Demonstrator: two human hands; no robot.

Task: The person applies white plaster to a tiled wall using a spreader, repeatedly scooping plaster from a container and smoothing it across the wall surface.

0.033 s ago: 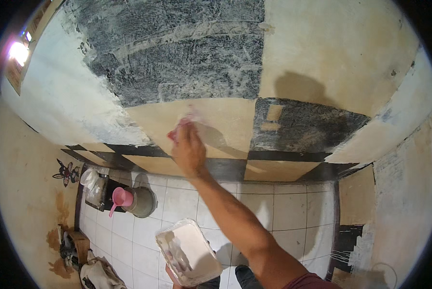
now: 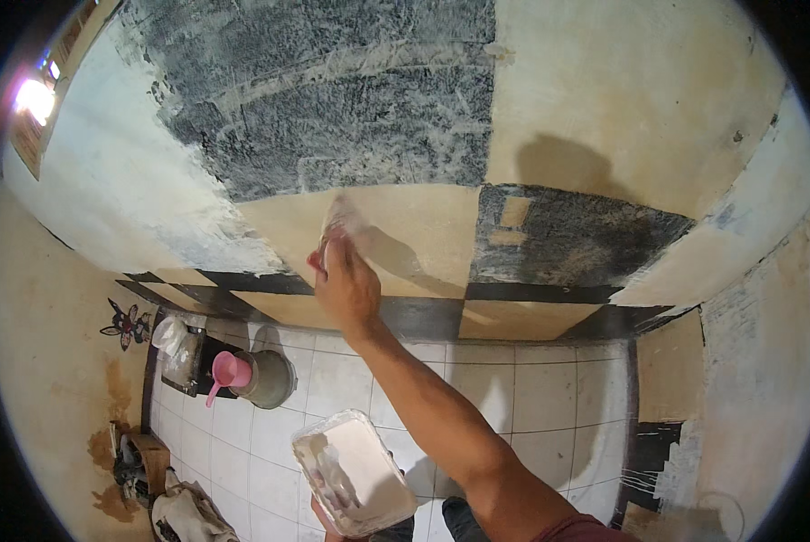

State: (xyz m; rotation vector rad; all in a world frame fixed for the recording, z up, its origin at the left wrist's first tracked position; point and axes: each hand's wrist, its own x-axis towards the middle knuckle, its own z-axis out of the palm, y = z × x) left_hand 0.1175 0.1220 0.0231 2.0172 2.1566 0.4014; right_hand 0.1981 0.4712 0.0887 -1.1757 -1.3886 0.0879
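Observation:
My right hand (image 2: 348, 282) reaches out to the wall, fingers closed round a flat scraper (image 2: 340, 219) with a reddish edge. Motion blurs the scraper, so its exact shape does not show. It is at a cream rectangle (image 2: 432, 230) of the wall, below a large dark grey streaked patch (image 2: 405, 117). Low in front of me, my left hand (image 2: 321, 518) grips the near left edge of a white rectangular tub (image 2: 396, 519), its fingers mostly hidden. Smooth off-white paste (image 2: 369, 461) fills part of the tub, with greyish smears on its left side.
On the white tiled floor (image 2: 540, 388), at the left, stand a grey bucket (image 2: 274, 379), a pink dipper (image 2: 231, 370) and a clear plastic bag (image 2: 172, 336). Nearer lie a wooden box (image 2: 155, 459) and a pale cloth heap (image 2: 188, 515). Walls close in on both sides.
My right hand and the scraper have shifted slightly left along the cream rectangle. My left hand and the tub stay in place.

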